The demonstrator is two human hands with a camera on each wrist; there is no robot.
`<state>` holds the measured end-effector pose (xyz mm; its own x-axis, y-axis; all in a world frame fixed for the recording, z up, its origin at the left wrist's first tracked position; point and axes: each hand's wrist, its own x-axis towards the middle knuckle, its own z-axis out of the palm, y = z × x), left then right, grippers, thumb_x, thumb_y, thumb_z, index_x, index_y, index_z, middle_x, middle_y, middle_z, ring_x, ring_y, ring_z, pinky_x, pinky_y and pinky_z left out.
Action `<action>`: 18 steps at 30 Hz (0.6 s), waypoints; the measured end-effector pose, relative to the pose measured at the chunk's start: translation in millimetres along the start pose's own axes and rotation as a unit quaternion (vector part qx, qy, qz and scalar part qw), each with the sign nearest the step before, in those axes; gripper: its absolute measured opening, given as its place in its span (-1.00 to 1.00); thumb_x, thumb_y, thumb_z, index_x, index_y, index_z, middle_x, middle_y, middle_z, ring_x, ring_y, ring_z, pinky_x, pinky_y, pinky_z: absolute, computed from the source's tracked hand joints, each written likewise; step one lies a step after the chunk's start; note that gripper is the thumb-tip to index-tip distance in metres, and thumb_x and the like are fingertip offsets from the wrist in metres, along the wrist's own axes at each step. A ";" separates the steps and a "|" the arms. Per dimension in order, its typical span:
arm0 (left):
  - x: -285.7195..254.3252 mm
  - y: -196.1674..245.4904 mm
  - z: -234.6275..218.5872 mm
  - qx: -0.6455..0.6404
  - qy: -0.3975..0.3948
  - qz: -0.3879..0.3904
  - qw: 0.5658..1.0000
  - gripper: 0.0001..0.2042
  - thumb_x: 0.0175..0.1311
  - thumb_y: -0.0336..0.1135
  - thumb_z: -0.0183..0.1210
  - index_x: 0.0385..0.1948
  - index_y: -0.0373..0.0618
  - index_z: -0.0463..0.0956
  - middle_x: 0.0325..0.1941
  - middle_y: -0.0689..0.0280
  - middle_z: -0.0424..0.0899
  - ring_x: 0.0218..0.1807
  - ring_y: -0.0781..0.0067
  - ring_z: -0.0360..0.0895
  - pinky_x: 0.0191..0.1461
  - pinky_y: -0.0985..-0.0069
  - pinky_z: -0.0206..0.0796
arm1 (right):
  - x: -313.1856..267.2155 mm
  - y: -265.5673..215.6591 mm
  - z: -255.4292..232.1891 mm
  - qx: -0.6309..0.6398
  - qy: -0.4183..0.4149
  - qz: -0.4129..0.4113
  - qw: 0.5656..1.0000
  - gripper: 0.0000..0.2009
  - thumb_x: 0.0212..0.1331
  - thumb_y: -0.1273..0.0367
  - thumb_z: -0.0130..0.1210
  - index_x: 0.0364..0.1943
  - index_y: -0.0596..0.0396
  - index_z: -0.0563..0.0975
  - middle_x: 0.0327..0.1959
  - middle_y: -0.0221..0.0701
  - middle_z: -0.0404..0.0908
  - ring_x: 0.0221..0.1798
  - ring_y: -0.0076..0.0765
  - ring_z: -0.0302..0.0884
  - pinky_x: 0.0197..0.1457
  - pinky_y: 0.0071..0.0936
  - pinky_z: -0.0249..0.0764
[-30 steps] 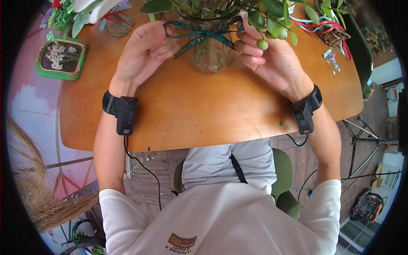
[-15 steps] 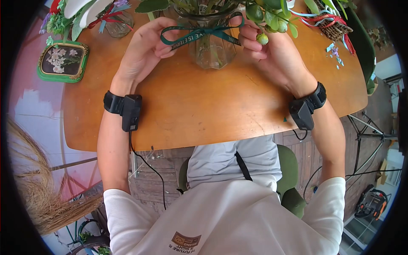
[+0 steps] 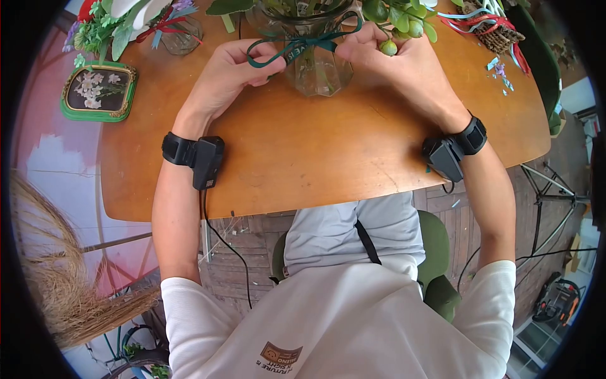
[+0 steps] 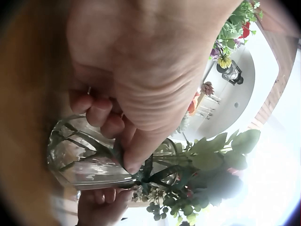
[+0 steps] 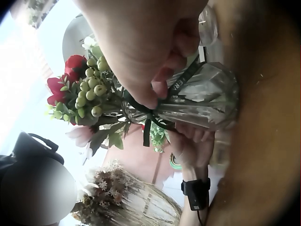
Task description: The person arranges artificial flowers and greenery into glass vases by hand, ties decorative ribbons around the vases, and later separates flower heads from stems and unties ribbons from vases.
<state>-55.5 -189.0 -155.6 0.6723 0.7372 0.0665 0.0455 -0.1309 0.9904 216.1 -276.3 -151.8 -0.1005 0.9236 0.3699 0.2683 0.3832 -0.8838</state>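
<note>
A dark green ribbon with pale lettering (image 3: 297,48) is tied in a bow around the neck of a clear glass vase (image 3: 319,74) holding leafy stems. My left hand (image 3: 233,72) pinches the ribbon on the left side of the bow, thumb and forefinger together, as the left wrist view (image 4: 141,70) also shows. On the other side, my right hand (image 3: 404,69) pinches the ribbon beside the knot; in the right wrist view the thumb of that hand (image 5: 146,61) presses near the knot at the vase neck. Green berries (image 3: 387,48) hang over the right fingers.
A green-framed flower picture (image 3: 99,91) lies at the table's left. Behind it stands a small glass vase (image 3: 182,38) with red and blue ribbons. At the back right are a wicker piece (image 3: 491,35) with ribbons and small scraps (image 3: 499,69). The table's front edge curves before the lap.
The left hand has shifted slightly right, toward the vase. The right hand has turned and moved inward, its fingers now closer to the knot. The bow's left loop has changed shape.
</note>
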 end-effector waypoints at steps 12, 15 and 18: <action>0.9 5.6 12.6 0.138 0.036 -0.005 0.990 -0.73 0.27 -0.19 0.40 -0.54 -0.09 0.56 -0.58 0.65 0.32 -0.48 0.82 0.16 -0.39 0.66 -0.08 | 4.6 4.5 -1.4 -0.049 -0.005 0.023 0.999 -0.55 0.04 0.09 0.47 -0.53 0.00 0.39 -0.53 -0.67 0.29 -0.43 -0.70 0.18 -0.35 -0.62 0.20; 0.3 2.1 10.9 0.149 0.036 0.000 0.988 -0.73 0.26 -0.20 0.41 -0.54 -0.10 0.57 -0.58 0.65 0.28 -0.48 0.81 0.11 -0.39 0.64 -0.12 | 6.2 5.3 -1.0 -0.005 -0.051 0.054 0.997 -0.55 0.03 0.07 0.48 -0.46 0.00 0.40 -0.49 -0.67 0.33 -0.38 -0.71 0.22 -0.30 -0.63 0.23; 1.6 0.0 8.6 0.157 0.034 0.004 0.987 -0.74 0.25 -0.21 0.41 -0.54 -0.10 0.57 -0.57 0.65 0.26 -0.47 0.80 0.09 -0.39 0.63 -0.13 | 7.0 9.2 -2.1 0.018 -0.074 0.092 0.993 -0.56 0.05 0.06 0.47 -0.44 -0.02 0.42 -0.51 -0.69 0.33 -0.41 -0.74 0.21 -0.33 -0.67 0.19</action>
<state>-48.1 -193.5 -156.5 0.6228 0.7770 0.0920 0.2743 -0.3270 0.9043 219.8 -266.3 -156.7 -0.1929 0.9686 0.1568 0.2612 0.2048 -0.9433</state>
